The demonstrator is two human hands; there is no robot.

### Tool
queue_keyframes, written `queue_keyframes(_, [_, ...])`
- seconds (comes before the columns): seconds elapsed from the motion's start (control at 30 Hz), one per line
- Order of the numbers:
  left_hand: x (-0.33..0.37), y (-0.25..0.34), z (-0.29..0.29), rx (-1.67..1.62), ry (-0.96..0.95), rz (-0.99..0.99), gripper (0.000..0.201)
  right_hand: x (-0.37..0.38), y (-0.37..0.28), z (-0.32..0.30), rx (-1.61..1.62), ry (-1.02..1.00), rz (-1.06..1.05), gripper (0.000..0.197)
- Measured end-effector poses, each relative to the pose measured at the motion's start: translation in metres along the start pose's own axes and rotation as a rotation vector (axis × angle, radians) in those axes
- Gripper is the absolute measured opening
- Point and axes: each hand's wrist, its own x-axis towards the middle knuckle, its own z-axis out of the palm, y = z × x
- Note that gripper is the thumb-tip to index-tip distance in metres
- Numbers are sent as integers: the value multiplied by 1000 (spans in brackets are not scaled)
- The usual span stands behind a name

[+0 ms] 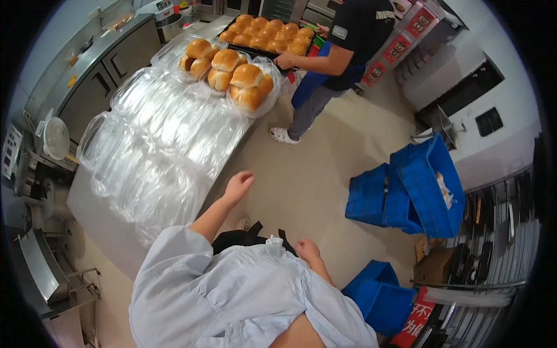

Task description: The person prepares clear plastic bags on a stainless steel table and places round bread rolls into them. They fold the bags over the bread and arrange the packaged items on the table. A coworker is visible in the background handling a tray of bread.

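My left hand [239, 187] is in the air beside the right edge of the metal table, fingers curled in, with nothing seen in it. Low at my waist is my right hand [307, 250], also curled and seemingly holding nothing. Rows of clear plastic bags [168, 139] cover much of the table [104, 217]. At its far end, golden bread buns [246, 87] sit in clumps on some of the bags. Past them a co-worker [348, 43] in a dark shirt and blue apron grips a black tray [264, 52] full of shiny buns.
Blue plastic crates [400, 191] are stacked on the floor to my right, with another blue crate [380, 296] nearer me. A rack of trays [499, 243] stands at the far right. Along the left wall runs a steel counter [110, 64] with cabinets.
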Motion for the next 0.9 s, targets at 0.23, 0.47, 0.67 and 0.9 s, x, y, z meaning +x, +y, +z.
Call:
queue_keyframes(0.23, [230, 39, -5, -153, 350, -127, 56, 91, 57, -106, 306, 62, 231, 33])
queue_keyframes(0.47, [307, -4, 5, -19, 444, -451, 67, 349, -26, -255, 148, 159, -199, 38])
queue_keyframes(0.67, [300, 23, 5, 282, 533, -656, 56, 497, -309, -385, 245, 38, -920, 30])
queue_keyframes(0.9, [322, 57, 13, 537, 620, -843, 31, 635, -435, -347, 25, 144, -769, 61])
